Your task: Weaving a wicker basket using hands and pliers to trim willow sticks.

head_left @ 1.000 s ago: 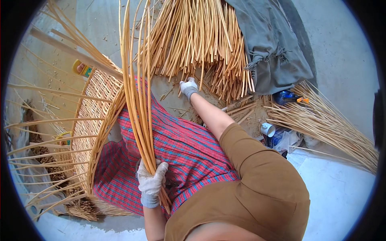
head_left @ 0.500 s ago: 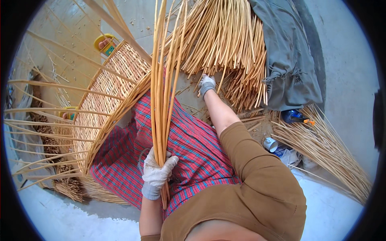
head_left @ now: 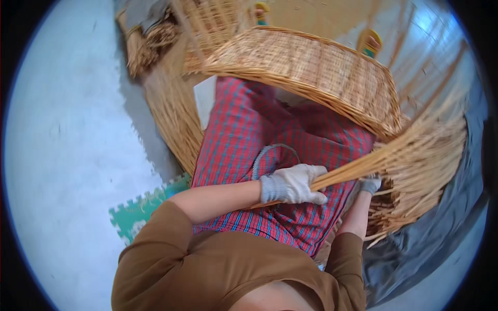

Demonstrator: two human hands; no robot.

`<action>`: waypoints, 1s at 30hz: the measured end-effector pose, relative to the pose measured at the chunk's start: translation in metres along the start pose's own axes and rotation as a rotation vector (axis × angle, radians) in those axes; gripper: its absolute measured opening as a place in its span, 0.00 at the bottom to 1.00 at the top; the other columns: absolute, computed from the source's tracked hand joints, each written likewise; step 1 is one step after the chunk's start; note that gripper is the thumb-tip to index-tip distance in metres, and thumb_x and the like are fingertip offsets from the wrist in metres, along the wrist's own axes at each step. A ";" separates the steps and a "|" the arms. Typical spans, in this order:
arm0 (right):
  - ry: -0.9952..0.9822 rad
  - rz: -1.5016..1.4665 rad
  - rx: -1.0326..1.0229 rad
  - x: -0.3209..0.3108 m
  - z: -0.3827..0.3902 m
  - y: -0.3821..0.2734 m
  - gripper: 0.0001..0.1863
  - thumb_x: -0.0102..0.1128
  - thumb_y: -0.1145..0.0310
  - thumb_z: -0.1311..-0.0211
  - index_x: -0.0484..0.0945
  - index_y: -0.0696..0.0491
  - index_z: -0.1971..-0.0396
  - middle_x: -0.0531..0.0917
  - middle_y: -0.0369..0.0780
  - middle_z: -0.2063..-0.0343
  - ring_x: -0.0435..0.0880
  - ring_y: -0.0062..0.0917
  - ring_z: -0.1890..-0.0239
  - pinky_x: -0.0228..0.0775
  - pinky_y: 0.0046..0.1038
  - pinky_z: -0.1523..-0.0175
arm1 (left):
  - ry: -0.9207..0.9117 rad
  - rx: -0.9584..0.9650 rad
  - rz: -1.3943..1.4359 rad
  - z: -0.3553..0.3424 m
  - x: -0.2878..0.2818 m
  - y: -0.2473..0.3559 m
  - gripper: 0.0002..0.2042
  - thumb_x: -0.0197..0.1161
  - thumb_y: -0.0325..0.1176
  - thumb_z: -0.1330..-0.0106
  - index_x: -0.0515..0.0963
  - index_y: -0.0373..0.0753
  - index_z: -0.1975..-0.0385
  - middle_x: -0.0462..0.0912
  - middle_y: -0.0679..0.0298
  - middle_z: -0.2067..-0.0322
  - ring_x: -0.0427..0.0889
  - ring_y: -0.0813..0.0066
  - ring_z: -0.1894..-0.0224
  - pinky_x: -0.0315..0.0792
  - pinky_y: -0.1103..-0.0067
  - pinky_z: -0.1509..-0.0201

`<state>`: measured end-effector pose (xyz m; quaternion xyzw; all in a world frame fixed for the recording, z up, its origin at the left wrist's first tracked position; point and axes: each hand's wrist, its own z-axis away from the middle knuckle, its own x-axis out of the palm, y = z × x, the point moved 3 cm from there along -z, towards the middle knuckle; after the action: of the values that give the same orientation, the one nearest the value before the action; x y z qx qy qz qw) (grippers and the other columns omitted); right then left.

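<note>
A slim bundle of peeled willow rods (head_left: 358, 166) runs across my lap toward the upper right, and my left hand (head_left: 298, 184), in a white knit glove, is closed around it near its lower end. My right hand (head_left: 371, 185), in a similar glove, reaches to the butt ends of a large rod pile (head_left: 423, 176). Its fingers are hidden beneath the bundle and among the pile. Beyond my knees a large woven wicker basket (head_left: 306, 65) lies on its side, with long unwoven stakes, blurred by motion, sticking out from it.
Checked red cloth (head_left: 233, 124) covers my legs. A cord loop (head_left: 275, 147) lies on it. More rods (head_left: 174, 103) spread at the left, near a green foam mat (head_left: 140, 207). Dark grey sheeting (head_left: 415, 264) borders the pile at right. Another person's sandalled foot (head_left: 371, 41) shows behind the basket.
My view has swung left, so the basket and pile now appear farther right. My left hand keeps its hold on the rods, which slant lower now. My right hand stays by the pile.
</note>
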<state>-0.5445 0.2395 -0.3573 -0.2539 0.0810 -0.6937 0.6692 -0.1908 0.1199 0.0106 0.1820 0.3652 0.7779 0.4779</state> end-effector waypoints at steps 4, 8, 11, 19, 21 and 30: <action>-0.098 0.012 0.003 0.018 0.009 0.001 0.19 0.41 0.59 0.28 0.60 0.42 0.84 0.55 0.27 0.91 0.50 0.16 0.91 0.41 0.22 0.85 | -0.033 0.015 0.180 0.002 0.003 0.005 0.23 0.73 0.42 0.44 0.73 0.34 0.56 0.81 0.59 0.66 0.79 0.73 0.62 0.73 0.76 0.55; 0.035 0.139 -0.062 0.031 0.036 -0.010 0.19 0.44 0.59 0.28 0.62 0.42 0.82 0.55 0.26 0.92 0.49 0.15 0.92 0.41 0.20 0.86 | -0.071 0.010 0.252 0.001 0.004 0.003 0.29 0.73 0.40 0.44 0.71 0.32 0.47 0.82 0.58 0.63 0.79 0.72 0.61 0.74 0.76 0.53; 0.006 0.180 -0.043 0.039 0.051 -0.017 0.18 0.44 0.59 0.28 0.62 0.42 0.82 0.55 0.25 0.92 0.50 0.15 0.92 0.41 0.20 0.87 | -0.082 0.032 0.232 -0.001 0.004 -0.001 0.31 0.73 0.39 0.44 0.69 0.32 0.43 0.82 0.57 0.60 0.80 0.71 0.59 0.74 0.77 0.53; -0.089 0.314 -0.049 0.042 0.066 -0.038 0.18 0.42 0.62 0.27 0.64 0.43 0.81 0.56 0.25 0.91 0.50 0.13 0.91 0.41 0.19 0.87 | -0.088 0.068 0.190 0.000 0.001 -0.003 0.31 0.73 0.39 0.44 0.70 0.33 0.43 0.82 0.57 0.59 0.80 0.71 0.59 0.74 0.77 0.52; -0.124 0.331 -0.110 0.042 0.071 -0.041 0.17 0.40 0.65 0.26 0.64 0.44 0.80 0.56 0.26 0.90 0.50 0.13 0.91 0.40 0.19 0.87 | -0.104 0.062 0.217 0.000 0.000 -0.003 0.31 0.73 0.39 0.44 0.70 0.33 0.43 0.82 0.56 0.59 0.80 0.71 0.59 0.74 0.77 0.53; -0.105 0.316 -0.063 0.072 0.173 -0.005 0.14 0.43 0.67 0.26 0.66 0.49 0.76 0.56 0.27 0.89 0.51 0.12 0.91 0.40 0.15 0.89 | -0.102 0.047 0.191 0.006 -0.005 -0.004 0.31 0.74 0.40 0.45 0.70 0.33 0.44 0.82 0.54 0.59 0.81 0.66 0.57 0.74 0.75 0.52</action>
<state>-0.4673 0.2095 -0.1888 -0.2950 0.1065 -0.5625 0.7650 -0.1822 0.1192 0.0120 0.2665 0.3397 0.8007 0.4153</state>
